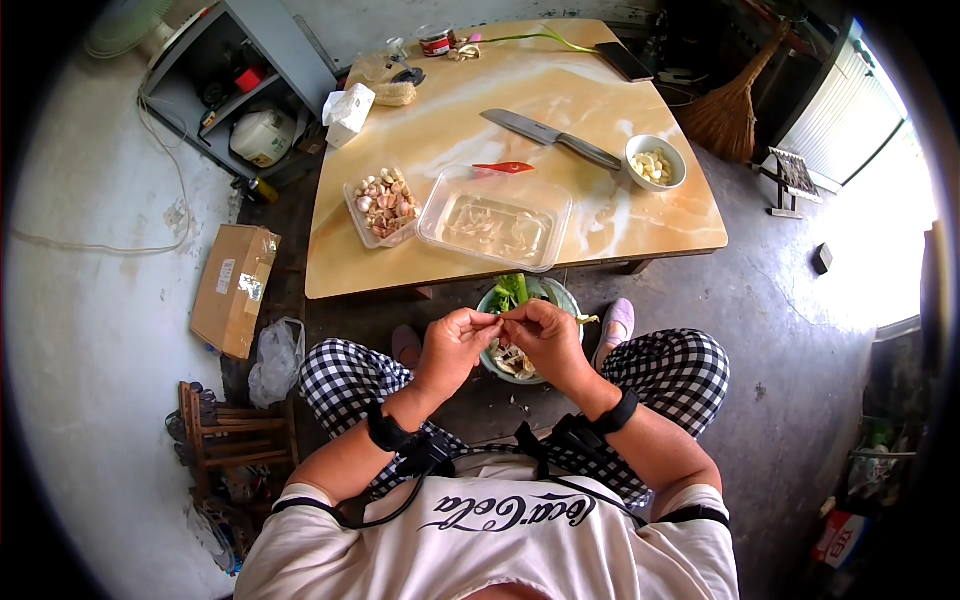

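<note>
Worktop [430, 140] sits at 12 o'clock from the bin [572, 299], which contains green stalks [512, 289] and pale scraps [511, 362]. On the worktop, a clear box [490, 258] near 12 o'clock contains loose skins [480, 225]; a tub [395, 237] between 10 and 11 o'clock holds unpeeled garlic [386, 205], left to do; a white bowl [677, 167] near 1 o'clock holds peeled cloves [652, 166], evidently done. Work is judged partway. Left hand [453, 347] and right hand [547, 340] meet over the bin, fingers [484, 319] pinched closed on a small piece [501, 319], probably garlic; it lies between them, mostly hidden.
</note>
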Tool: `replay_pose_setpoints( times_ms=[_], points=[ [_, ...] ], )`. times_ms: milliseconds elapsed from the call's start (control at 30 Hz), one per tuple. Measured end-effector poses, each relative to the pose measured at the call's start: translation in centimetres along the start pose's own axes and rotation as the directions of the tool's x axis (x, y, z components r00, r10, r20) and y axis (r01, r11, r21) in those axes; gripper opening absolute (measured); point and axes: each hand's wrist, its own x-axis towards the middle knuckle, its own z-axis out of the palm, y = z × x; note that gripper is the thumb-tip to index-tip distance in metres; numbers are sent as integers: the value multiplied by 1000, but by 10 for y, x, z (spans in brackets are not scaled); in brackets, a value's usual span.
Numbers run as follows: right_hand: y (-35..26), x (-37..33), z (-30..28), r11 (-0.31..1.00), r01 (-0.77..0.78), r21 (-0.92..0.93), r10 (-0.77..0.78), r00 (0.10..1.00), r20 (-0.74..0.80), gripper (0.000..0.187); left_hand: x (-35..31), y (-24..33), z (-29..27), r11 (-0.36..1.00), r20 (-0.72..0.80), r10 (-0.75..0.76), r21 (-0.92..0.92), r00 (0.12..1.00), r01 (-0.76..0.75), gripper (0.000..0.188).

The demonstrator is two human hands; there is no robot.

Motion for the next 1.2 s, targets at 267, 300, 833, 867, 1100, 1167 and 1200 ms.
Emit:
replay_pose_setpoints(
  times_ms=[267, 300, 833, 867, 1100, 1167, 1200],
  points=[
    [-9, 0, 0, 865, 238, -442, -292, 955, -58, 5, 1, 1, 5, 996, -32, 84, 27, 996, -83, 13],
    [-6, -1, 0, 935, 147, -322, -177, 982, -66, 5, 1, 1, 3, 999, -17, 16, -44, 1000, -17, 14],
    [-12, 6, -12, 895, -144, 421, 177, 983, -39, 13, 3, -3, -11, 892, 136, -147, -409, 980, 191, 17],
    [-10, 6, -12, 877, -145, 458, 185, 982, -43, 12, 3, -4, -11, 892, 136, -146, -410, 980, 190, 17],
    [-21, 0, -1, 916, 250, -313, -224, 968, 116, 10, 4, -4, -9, 879, 116, -179, -426, 977, 212, 14],
    [-18, 0, 4, 850, 380, -365, -373, 923, 92, 17, 4, -5, -9, 885, 110, -185, -414, 977, 214, 13],
    [-15, 1, 3, 851, 379, -365, -372, 924, 92, 17, 3, -6, -9, 888, 118, -185, -405, 976, 218, 12]
  ],
)
